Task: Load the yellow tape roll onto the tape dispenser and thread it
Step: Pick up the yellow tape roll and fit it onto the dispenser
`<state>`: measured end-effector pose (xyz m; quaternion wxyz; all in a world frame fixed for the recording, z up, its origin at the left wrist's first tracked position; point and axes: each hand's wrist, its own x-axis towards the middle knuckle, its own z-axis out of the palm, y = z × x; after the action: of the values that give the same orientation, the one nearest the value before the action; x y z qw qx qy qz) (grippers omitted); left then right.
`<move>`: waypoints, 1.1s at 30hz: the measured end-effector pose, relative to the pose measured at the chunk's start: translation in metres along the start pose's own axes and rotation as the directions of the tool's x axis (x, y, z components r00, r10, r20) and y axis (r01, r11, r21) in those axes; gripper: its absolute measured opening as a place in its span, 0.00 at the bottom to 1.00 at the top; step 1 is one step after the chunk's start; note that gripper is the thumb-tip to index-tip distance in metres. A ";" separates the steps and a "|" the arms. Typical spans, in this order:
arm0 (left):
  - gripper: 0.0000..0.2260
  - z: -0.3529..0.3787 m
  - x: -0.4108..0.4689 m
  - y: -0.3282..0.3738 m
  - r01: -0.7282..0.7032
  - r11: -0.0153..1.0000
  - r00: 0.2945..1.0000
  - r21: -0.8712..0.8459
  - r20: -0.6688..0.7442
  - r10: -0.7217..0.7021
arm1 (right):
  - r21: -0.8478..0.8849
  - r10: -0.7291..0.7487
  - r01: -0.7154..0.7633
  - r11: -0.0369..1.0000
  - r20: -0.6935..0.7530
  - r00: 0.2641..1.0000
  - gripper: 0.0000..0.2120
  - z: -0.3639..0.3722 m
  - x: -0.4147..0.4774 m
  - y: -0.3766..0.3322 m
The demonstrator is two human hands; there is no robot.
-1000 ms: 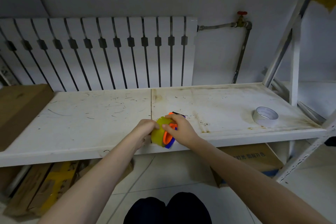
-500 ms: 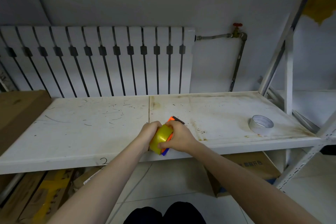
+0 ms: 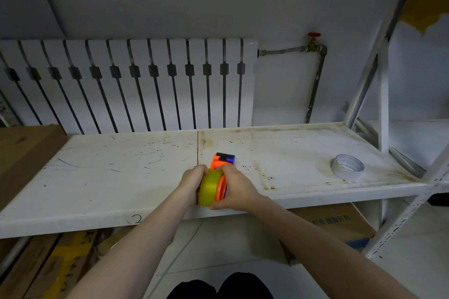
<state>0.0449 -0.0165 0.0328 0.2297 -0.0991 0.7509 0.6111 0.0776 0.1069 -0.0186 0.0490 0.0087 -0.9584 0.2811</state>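
The yellow tape roll (image 3: 209,187) sits on the orange hub of the orange-and-blue tape dispenser (image 3: 222,161), held just above the front edge of the white shelf (image 3: 97,177). My left hand (image 3: 192,183) presses against the roll's left face. My right hand (image 3: 237,188) wraps the dispenser from the right, thumb under the roll. The dispenser's blue and black head points away from me, past my fingers. Its handle is hidden under my right hand.
A grey-white tape roll (image 3: 347,167) lies flat at the shelf's right end. A cardboard box (image 3: 21,153) sits at the left. A radiator (image 3: 126,85) and pipe with a red valve (image 3: 313,39) stand behind. Shelf uprights (image 3: 382,94) rise on the right.
The roll has turned from tilted to seated square against the orange hub, and both hands have closed in around it. The dispenser's head now shows farther out beyond my fingers.
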 end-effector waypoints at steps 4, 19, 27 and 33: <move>0.07 0.001 0.000 0.001 0.004 0.999 1.000 -0.050 -0.013 -0.005 | -0.130 -0.053 0.055 0.990 0.016 0.998 0.44 -0.001 0.000 -0.004; 0.11 -0.008 0.004 -0.028 -0.118 0.988 0.992 0.099 -0.034 0.122 | 0.070 0.212 -0.213 0.975 0.014 0.977 0.38 -0.003 0.010 0.003; 0.12 -0.003 0.002 -0.013 -0.052 0.993 0.996 0.103 -0.060 0.059 | 0.068 0.270 -0.275 0.959 0.076 0.960 0.37 -0.007 0.004 -0.008; 0.11 -0.006 -0.004 -0.008 -0.005 0.997 0.999 0.073 -0.038 0.008 | -0.223 0.011 0.005 0.975 0.071 0.997 0.46 -0.005 0.003 -0.025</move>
<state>0.0500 -0.0249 0.0285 0.2168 -0.0999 0.7774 0.5819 0.0761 0.0885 -0.0004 0.0145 0.0118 -0.9850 0.1713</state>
